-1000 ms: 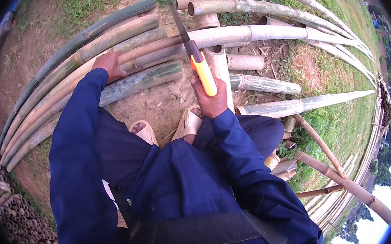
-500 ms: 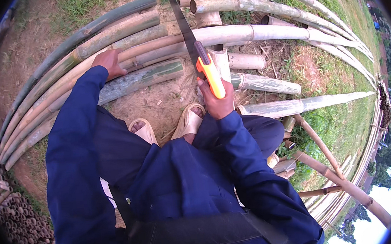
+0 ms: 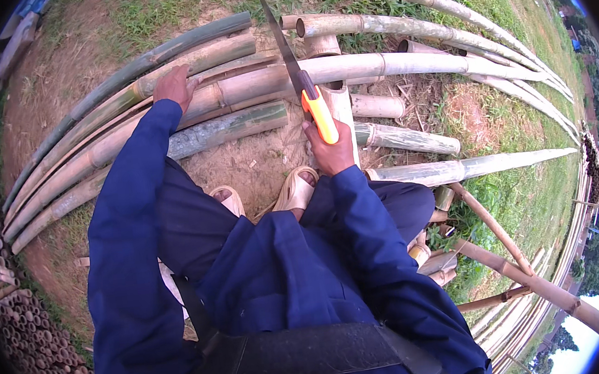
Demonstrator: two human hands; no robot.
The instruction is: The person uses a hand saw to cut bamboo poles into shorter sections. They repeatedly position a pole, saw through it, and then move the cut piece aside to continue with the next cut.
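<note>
My right hand (image 3: 332,150) is closed around the orange-yellow handle of a handsaw (image 3: 318,114). Its dark, tapering blade points away from me and crosses over a long pale bamboo pole (image 3: 353,65). This pole runs across in front of me and rests on a crosswise bamboo piece (image 3: 338,101). Farther left, my left hand (image 3: 174,88) bends over the bamboo, thumb and fingers a little apart, gripping at the far side of the long pole. Its fingertips reach toward a neighbouring greenish-tan pole (image 3: 220,51); the exact contact is partly hidden.
More bamboo poles lie to the left, including a dark green one (image 3: 194,36). Cut lengths (image 3: 409,138) and long poles (image 3: 385,23) spread to the right over grass. A stack of bamboo (image 3: 40,352) stands at the lower left. My sandalled feet (image 3: 293,191) are below the poles.
My left hand has shifted farther from me across the bamboo poles. My right hand keeps hold of the handsaw, its blade still over the long pole. The whole view has shifted slightly.
</note>
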